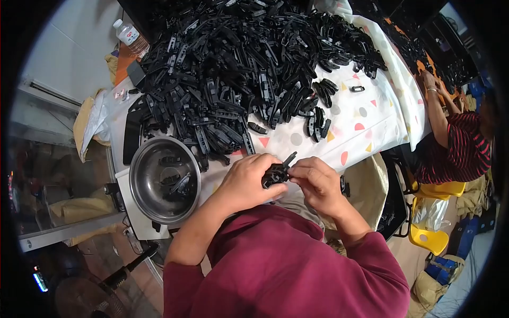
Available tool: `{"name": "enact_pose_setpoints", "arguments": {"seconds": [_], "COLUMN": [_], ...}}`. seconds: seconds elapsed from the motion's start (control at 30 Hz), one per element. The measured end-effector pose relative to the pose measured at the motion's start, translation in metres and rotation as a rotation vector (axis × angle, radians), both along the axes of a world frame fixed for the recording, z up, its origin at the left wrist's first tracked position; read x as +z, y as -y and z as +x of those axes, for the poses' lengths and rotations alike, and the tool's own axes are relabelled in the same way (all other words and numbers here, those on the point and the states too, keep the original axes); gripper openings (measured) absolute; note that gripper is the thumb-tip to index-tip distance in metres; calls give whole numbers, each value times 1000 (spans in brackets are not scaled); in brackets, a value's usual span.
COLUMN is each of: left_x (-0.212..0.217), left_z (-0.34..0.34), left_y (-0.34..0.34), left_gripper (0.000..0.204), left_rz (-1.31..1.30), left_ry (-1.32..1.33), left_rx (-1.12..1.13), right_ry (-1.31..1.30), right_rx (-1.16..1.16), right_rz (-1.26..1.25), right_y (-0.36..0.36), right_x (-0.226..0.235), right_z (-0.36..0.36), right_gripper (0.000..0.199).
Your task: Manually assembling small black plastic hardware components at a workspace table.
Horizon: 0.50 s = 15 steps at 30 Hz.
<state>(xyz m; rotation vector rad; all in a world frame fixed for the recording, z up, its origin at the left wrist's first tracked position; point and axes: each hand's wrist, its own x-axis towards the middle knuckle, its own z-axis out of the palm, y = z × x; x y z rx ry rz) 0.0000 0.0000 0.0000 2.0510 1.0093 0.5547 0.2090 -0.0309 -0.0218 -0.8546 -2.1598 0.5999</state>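
Note:
Close in front of my body, my left hand (248, 180) is wrapped round a small bunch of black plastic parts (274, 175). One slim piece sticks up out of the bunch. My right hand (319, 183) pinches at the right side of the same parts with thumb and fingertips; its fingers cover what exactly they grip. A large heap of similar black plastic parts (228, 69) spreads over the table beyond my hands. Left of my left forearm stands a round metal bowl (139, 183) with a few black parts in it.
A patterned white cloth (344, 130) covers the table. At the far left stands a clear bottle (130, 37). A beige sack (371, 199) hangs open by the table's right edge. A co-worker in a striped top (461, 146) reaches over another table, near a yellow stool (428, 241).

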Motion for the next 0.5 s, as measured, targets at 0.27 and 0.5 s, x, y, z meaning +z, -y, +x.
{"name": "enact_pose_setpoints", "arguments": {"seconds": [0.27, 0.5], "left_x": [-1, 14], "left_z": [-4, -47], "left_y": [6, 24], "left_gripper": [36, 33], "left_rz": [-88, 324], "left_ry": [224, -132], "left_rx": [45, 232], "right_ry": [-320, -128], "right_rx": [-154, 15], "right_rz": [-519, -590], "right_y": [-1, -34], "right_x": [13, 7], "right_z": [-10, -26], "right_gripper": [30, 43]}}
